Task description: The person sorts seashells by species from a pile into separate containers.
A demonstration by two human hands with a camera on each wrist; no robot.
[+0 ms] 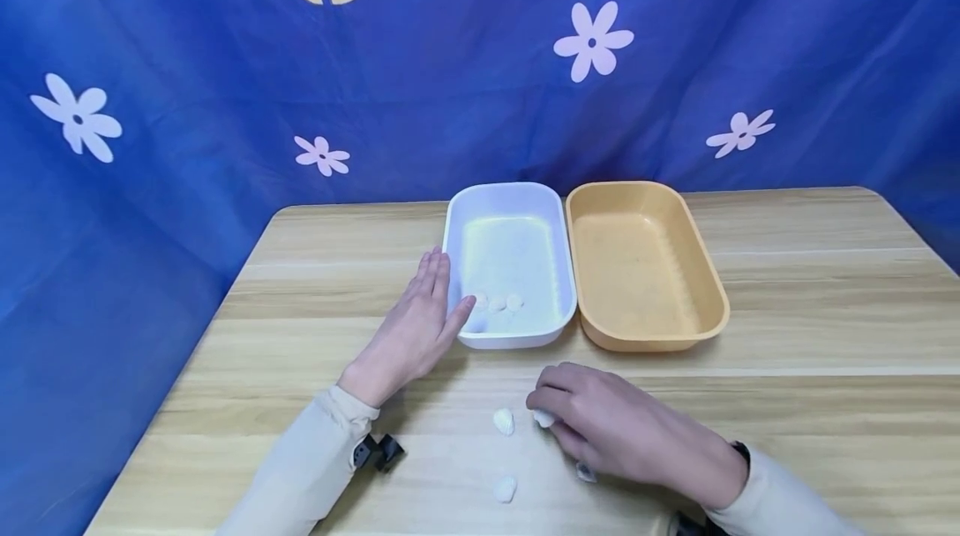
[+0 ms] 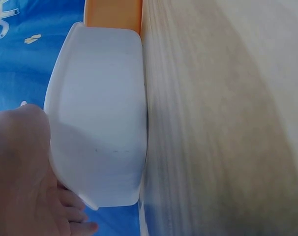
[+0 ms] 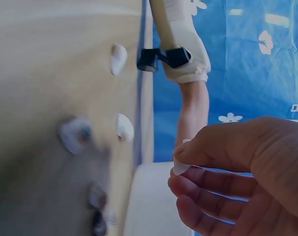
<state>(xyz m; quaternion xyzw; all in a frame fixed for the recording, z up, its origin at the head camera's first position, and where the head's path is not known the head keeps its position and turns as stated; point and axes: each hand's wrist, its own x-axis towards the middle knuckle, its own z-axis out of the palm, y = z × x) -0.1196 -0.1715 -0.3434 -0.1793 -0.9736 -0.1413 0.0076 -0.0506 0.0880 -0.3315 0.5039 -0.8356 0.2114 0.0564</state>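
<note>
My right hand (image 1: pixel 618 428) pinches a white seashell (image 3: pixel 180 163) between thumb and fingertips, above the table in front of the tubs. My left hand (image 1: pixel 411 338) rests along the left rim of the white tub (image 1: pixel 517 342), its fingers straight and its thumb over the front corner. Inside that tub, three small white shells (image 1: pixel 514 302) lie near the front wall. Two white shells, one nearer the tub (image 1: pixel 504 421) and one nearer me (image 1: pixel 505 488), lie left of my right hand. Another shell (image 1: pixel 586 472) shows partly beneath that hand.
An orange tub (image 1: pixel 637 261) stands against the right side of the white one. In the right wrist view, a blurred dark-patterned shell (image 3: pixel 97 196) lies in the hand's shadow. The wooden table (image 1: pixel 337 269) ends at a blue flowered curtain (image 1: pixel 450 61).
</note>
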